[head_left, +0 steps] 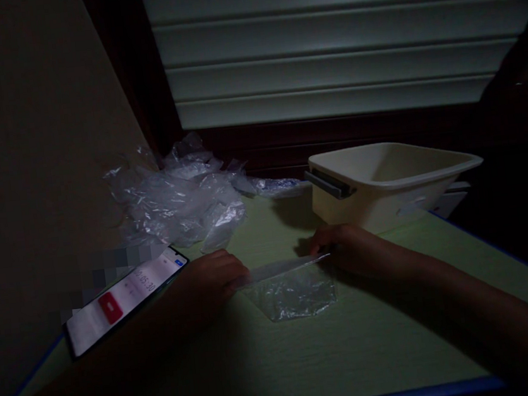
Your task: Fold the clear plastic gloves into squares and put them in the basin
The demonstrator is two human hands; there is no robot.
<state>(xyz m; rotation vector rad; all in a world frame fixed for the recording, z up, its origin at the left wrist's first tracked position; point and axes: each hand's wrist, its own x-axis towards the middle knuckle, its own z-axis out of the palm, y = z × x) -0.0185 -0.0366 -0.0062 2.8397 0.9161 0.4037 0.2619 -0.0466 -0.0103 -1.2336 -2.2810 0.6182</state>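
A small clear plastic bag [298, 292] is stretched between my two hands, just over the green tabletop. My left hand [220, 273] pinches its upper left corner. At the opposite end, my right hand [338, 240] grips the upper right corner, its fingertips partly hidden in shadow. The bag's upper edge looks whitish and folded or doubled, and its lower part hangs toward me. Behind my left hand lies a heap of crumpled clear plastic bags [178, 198].
A lit phone [136, 295] lies beside my left forearm. Beyond my right hand stands a cream plastic bin [355, 206] with a dark handle. The green table [284, 373] has a blue edge. Behind it are a dark frame and a slatted shutter [321, 32].
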